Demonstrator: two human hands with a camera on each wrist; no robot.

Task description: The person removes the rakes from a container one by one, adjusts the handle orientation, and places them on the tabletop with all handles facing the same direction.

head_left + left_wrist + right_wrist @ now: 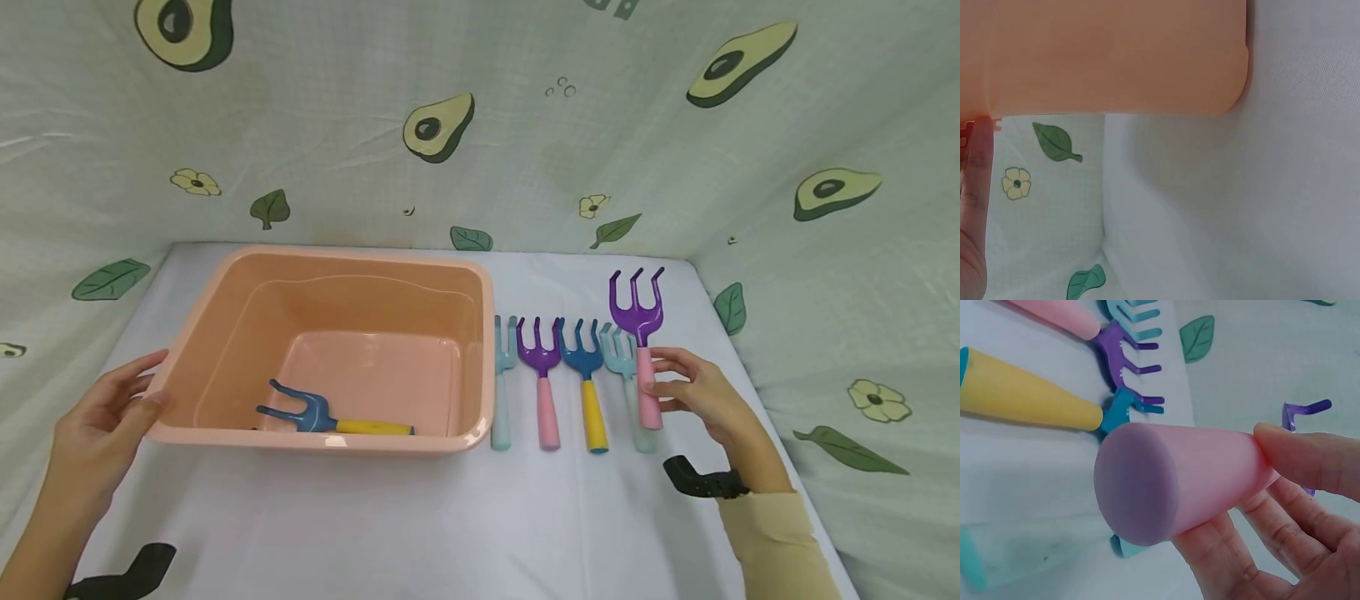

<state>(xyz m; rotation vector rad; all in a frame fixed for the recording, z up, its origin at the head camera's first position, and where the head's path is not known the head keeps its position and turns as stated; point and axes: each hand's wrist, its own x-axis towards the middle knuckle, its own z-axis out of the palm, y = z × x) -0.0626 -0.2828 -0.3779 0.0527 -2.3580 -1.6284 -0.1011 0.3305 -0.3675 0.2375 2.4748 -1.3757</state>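
Observation:
My right hand holds a purple hand rake with a pink handle, thumb and fingers around the handle and the tines pointing away. In the right wrist view the handle's round butt end faces the camera. My left hand grips the left rim of a peach plastic basin, its thumb on the rim. Inside the basin, near its front wall, lies a blue rake with a yellow handle. The left wrist view shows the basin's outer wall and one digit at the rim.
Right of the basin, several rakes lie in a row on the white table: a light teal one, a purple-pink one, a blue-yellow one and another light teal one. Avocado-print cloth surrounds the table.

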